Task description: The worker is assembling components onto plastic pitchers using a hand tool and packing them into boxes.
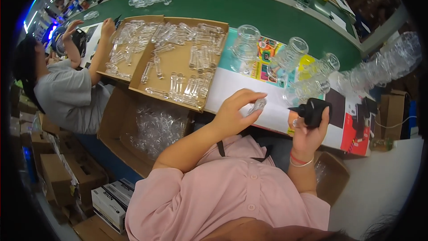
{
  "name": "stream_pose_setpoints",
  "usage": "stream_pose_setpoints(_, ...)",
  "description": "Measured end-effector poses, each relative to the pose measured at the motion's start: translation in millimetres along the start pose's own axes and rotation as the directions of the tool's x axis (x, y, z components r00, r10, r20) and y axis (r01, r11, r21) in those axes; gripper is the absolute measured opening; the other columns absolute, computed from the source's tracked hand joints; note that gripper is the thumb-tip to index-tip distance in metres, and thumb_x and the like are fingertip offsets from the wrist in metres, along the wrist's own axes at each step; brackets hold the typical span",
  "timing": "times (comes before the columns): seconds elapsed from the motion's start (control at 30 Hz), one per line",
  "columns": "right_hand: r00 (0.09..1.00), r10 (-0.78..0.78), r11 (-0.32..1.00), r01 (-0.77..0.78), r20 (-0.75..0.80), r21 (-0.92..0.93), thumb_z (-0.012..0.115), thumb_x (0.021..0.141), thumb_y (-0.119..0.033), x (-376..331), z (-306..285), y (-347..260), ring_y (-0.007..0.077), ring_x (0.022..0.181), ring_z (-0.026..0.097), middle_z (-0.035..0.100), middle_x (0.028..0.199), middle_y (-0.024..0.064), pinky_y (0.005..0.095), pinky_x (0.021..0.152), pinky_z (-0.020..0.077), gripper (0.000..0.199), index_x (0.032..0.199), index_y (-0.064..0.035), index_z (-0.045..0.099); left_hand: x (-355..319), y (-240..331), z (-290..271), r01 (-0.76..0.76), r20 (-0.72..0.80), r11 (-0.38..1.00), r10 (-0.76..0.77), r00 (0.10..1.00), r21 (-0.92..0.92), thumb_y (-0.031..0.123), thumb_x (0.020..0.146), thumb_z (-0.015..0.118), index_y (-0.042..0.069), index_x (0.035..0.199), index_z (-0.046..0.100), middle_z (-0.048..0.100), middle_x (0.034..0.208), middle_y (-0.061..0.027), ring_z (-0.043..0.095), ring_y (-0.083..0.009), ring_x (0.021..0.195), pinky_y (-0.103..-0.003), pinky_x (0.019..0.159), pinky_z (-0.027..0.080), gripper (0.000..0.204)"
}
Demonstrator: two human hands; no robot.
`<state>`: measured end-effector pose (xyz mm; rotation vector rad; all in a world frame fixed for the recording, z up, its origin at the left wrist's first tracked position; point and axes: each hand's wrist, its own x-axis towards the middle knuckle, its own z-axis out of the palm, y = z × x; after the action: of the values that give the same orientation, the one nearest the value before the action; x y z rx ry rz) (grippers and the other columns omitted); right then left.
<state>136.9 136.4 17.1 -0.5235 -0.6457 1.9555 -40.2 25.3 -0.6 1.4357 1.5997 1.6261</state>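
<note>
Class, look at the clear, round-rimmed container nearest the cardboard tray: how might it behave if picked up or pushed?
The clear container is probably light for its size, since its see-through walls look thin. Its smooth shine suggests it may slip in a loose grip. Its round outline means it could roll if tipped.

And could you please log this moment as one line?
left hand: holds small clear piece | right hand: holds black nozzled container | nearby: cardboard tray, clear jars
</note>
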Motion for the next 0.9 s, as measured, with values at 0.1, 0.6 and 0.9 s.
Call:
stream_pose_setpoints(0.1, 0.999, 0.029, 0.995, -0.032, 0.026, 0.096, 0.05, 0.089, -0.031, -4, 1, -6, 0.0077, 0.051, 0.046, 0.059, 0.081, 0.0043, 0.0171, 0.036, 0.0312, 0.027, 0.094, -0.0049, 0.055, 21, -35, 13, -0.117, 0.001, 0.96, 0.121, 0.993, 0.255, 0.003, 0.073, 0.063, 0.004, 0.111, 0.054, 0.058, 0.095, -0.0135, 0.057, -0.0251, 0.089, -0.031, 0.078, 0.046, 0.039)
stream_pose_setpoints(0.6, 0.983, -0.164, 0.976, 0.174, -0.078, 0.132, 0.047, 0.09, -0.029, -8, -37, -33, 0.0118, 0.066, 0.056, 0.057, 0.097, 0.013, 0.0162, 0.032, 0.0325, 0.036, 0.113, -0.0012, 0.049, -6, -38, -51, -0.119, -0.173, 0.713, 0.323, 0.93, 0.691, 0.008, 0.07, 0.066, 0.003, 0.093, 0.06, 0.059, 0.091, -0.0126, 0.054, -0.031, 0.091, -0.039, 0.08, 0.043, 0.024)
stream_pose_setpoints(0.9, 0.969, -0.224, 0.968, 0.233, -0.102, 0.093, 0.045, 0.091, -0.03, -13, -35, -35, 0.0173, 0.075, 0.061, 0.055, 0.102, 0.0138, 0.0168, 0.03, 0.035, 0.037, 0.114, -0.0005, 0.047, -17, -68, -161, 0.372, -0.259, 0.32, -0.343, 0.903, 0.871, 0.027, 0.073, 0.067, 0.004, 0.095, 0.062, 0.056, 0.095, -0.0165, 0.056, -0.0332, 0.088, -0.041, 0.076, 0.045, 0.032)
